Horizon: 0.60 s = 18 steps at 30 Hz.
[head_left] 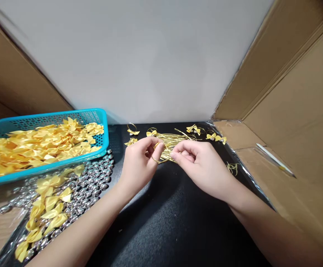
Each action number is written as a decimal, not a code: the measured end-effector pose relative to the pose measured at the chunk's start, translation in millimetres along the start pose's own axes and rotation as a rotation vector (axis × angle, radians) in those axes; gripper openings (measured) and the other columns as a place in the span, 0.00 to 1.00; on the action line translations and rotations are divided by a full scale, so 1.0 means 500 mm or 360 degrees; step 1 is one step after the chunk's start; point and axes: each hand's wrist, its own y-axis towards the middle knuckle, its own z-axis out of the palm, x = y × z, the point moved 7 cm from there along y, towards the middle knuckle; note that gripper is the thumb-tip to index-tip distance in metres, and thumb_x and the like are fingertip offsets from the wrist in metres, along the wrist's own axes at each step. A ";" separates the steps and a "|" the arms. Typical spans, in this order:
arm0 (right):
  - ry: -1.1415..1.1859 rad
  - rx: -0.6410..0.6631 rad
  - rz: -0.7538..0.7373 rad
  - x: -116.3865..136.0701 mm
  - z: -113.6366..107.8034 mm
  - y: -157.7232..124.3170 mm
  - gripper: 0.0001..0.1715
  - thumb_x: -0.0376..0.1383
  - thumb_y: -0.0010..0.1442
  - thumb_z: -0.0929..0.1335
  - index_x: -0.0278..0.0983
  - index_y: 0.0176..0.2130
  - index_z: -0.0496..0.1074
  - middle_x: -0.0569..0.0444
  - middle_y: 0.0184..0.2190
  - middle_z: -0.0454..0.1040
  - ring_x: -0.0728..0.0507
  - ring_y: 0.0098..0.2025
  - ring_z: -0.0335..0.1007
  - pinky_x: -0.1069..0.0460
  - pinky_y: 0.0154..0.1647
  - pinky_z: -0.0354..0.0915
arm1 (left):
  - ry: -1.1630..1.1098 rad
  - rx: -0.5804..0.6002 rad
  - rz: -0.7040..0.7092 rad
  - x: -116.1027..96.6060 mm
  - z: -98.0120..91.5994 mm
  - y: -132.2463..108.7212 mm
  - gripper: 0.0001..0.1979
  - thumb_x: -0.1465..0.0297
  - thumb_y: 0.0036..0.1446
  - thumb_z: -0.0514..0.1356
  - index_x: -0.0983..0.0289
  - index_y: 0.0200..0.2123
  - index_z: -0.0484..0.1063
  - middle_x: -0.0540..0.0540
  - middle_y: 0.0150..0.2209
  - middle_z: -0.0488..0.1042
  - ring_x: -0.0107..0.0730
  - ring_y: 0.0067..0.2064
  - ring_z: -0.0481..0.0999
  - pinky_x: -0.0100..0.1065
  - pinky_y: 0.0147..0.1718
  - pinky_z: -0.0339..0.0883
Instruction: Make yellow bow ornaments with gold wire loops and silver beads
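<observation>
My left hand point(139, 159) is closed in a pinch on a thin gold cord point(159, 162), which curves in a loop below its fingertips. Facing it, my right hand point(203, 165) pinches the same cord between thumb and forefinger. Whether a bow or bead sits on this cord is hidden by the fingers. Just behind both hands lies a bundle of gold cords point(172, 139). Around that bundle are yellow bows with cord loops: one bow point(133, 132) at the left, another point(193, 129) behind, and a pair of bows point(216, 137) to the right.
At left stands a blue basket point(106, 129) full of yellow bows. Silver beads point(95, 181) and loose bows point(52, 202) spread before it on the black tabletop point(156, 226). Cord scraps point(233, 168) and a white pen-like tool point(275, 160) lie right. Cardboard walls point(297, 81) flank the space.
</observation>
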 end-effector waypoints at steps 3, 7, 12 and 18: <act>-0.0058 -0.0015 -0.0067 0.013 0.006 -0.005 0.12 0.34 0.62 0.64 0.36 0.26 0.68 0.63 0.17 0.55 0.54 0.20 0.49 0.55 0.22 0.51 | -0.0033 -0.0002 -0.0022 0.000 0.001 0.000 0.08 0.68 0.60 0.58 0.65 0.31 0.73 0.52 0.26 0.75 0.28 0.25 0.71 0.30 0.26 0.63; -0.0221 -0.0098 -0.0355 0.045 0.002 -0.015 0.11 0.30 0.61 0.64 0.36 0.26 0.68 0.60 0.22 0.64 0.52 0.25 0.58 0.54 0.28 0.57 | -0.0138 0.0049 -0.0119 0.011 0.008 0.002 0.09 0.67 0.60 0.58 0.65 0.32 0.73 0.53 0.27 0.76 0.31 0.27 0.73 0.31 0.27 0.65; -0.0319 -0.0363 -0.0625 0.069 -0.026 -0.020 0.07 0.28 0.60 0.66 0.35 0.30 0.71 0.52 0.39 0.72 0.45 0.45 0.66 0.49 0.49 0.61 | -0.0290 0.0109 -0.0249 0.034 0.022 0.001 0.12 0.62 0.60 0.58 0.65 0.32 0.74 0.53 0.28 0.76 0.32 0.28 0.74 0.32 0.28 0.66; 0.0057 -0.0433 -0.0524 0.049 -0.051 -0.006 0.07 0.30 0.60 0.68 0.35 0.29 0.70 0.54 0.33 0.72 0.49 0.38 0.69 0.53 0.40 0.64 | -0.0345 0.0099 -0.0263 0.036 0.024 -0.002 0.11 0.63 0.59 0.59 0.65 0.32 0.75 0.53 0.28 0.76 0.32 0.29 0.73 0.33 0.29 0.66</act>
